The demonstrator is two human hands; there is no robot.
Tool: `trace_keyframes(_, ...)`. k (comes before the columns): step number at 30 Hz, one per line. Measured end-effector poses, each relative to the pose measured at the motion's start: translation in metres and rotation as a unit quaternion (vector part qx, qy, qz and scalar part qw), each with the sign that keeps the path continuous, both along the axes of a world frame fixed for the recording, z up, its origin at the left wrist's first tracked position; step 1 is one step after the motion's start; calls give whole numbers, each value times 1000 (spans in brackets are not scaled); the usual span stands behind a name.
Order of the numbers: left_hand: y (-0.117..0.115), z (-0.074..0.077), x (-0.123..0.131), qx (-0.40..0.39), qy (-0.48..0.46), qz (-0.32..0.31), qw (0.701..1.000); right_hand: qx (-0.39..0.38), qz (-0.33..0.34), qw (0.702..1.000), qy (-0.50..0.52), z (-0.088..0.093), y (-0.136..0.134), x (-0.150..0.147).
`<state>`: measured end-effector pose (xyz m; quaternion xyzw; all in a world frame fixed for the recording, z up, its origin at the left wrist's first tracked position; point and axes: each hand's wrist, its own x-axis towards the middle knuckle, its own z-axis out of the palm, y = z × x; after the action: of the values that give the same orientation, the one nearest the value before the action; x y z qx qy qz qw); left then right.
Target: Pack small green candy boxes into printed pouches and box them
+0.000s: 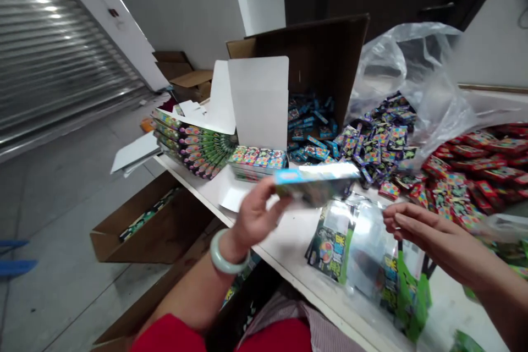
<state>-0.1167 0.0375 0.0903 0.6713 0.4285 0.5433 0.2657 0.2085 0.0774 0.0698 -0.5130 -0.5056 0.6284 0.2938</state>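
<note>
Box (315, 184) of printed card, blue at one end, was held out over the table by the left hand (256, 214), its fingers closed narrowly on the near end. It was judged light and fairly stiff, though its corners could be crushed; a hold across the long sides seemed safest. The right hand (429, 234) was open and empty, its fingers (396, 217) lightly curved just above clear packets (367, 264); contact could not be told. Beyond the left hand stood a white carton (258, 126) holding a row of small packets (258, 158). Loose blue packets (379, 143) lay ahead of the right hand, red packets (474, 170) further right. A jade bangle (229, 253) circled the left wrist.
</note>
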Motion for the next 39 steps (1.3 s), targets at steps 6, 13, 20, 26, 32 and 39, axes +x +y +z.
trace_keyframes(6, 84, -10, -92, 155, 389, 175, 891, 92, 104, 985, -97, -34, -14, -25)
trace_keyframes(13, 98, -58, -103, 75, 455, 140, 876, 100, 186, 961, -178, -56, -21, -18)
trace_keyframes(20, 52, -63, -7, 46, 348, 84, 933, 207, 147, 910, -328, -65, 7, -7)
trace_keyframes(26, -2, -95, 80, -167, 459, -83, 869, 326, 230, 819, -413, -75, 35, -70)
trace_keyframes(32, -11, -108, 79, -246, 426, -88, 866, 306, 234, 805, -451, -80, 41, -94)
trace_keyframes(39, -3, -108, 76, -253, 176, 12, 951, 277, 179, 844, -422, -45, 56, -66)
